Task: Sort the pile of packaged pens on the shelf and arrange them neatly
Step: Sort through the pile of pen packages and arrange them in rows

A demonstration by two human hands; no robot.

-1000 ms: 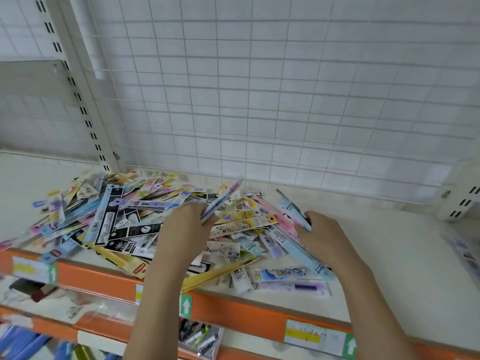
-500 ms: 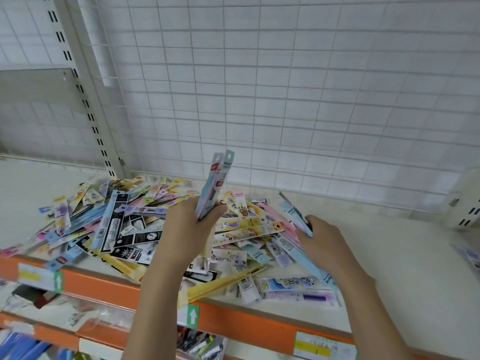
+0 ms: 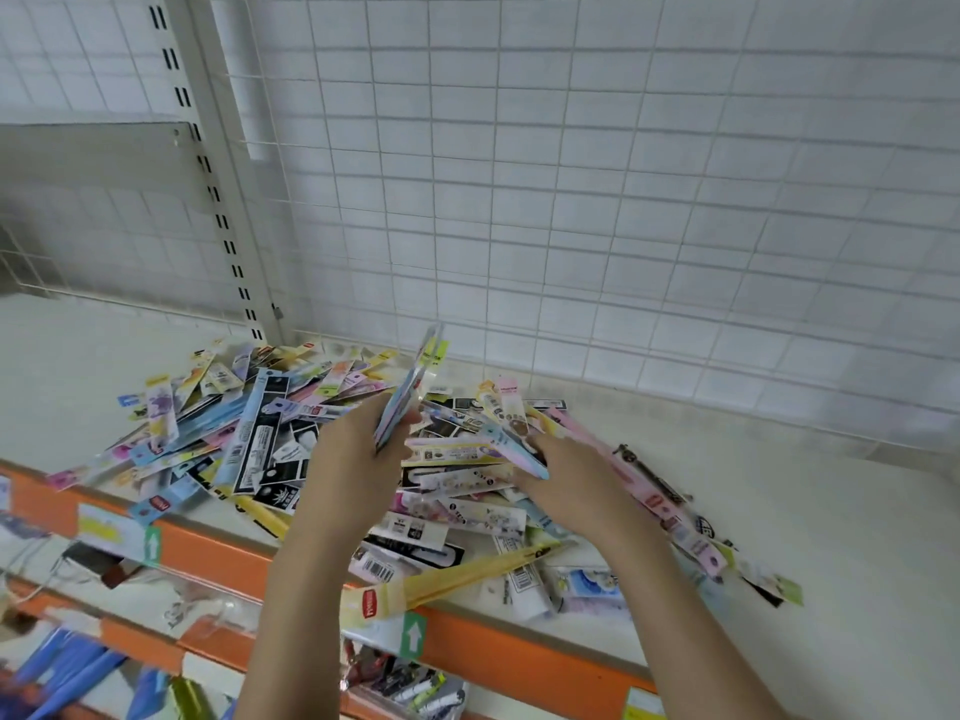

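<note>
A loose pile of packaged pens (image 3: pixel 291 439) sprawls across the white shelf (image 3: pixel 831 537), filling the middle and lower left of the frame, backed by a white wire grid (image 3: pixel 623 200). At centre, the person's left hand (image 3: pixel 353 459) grips a small upright bundle of packs (image 3: pixel 410 392), raised just above the pile. To its right, the right hand (image 3: pixel 576 480) rests on the pile, fingers curled round a pale blue pack (image 3: pixel 511 449). A long pink pack (image 3: pixel 654 491) lies just beside that hand.
</note>
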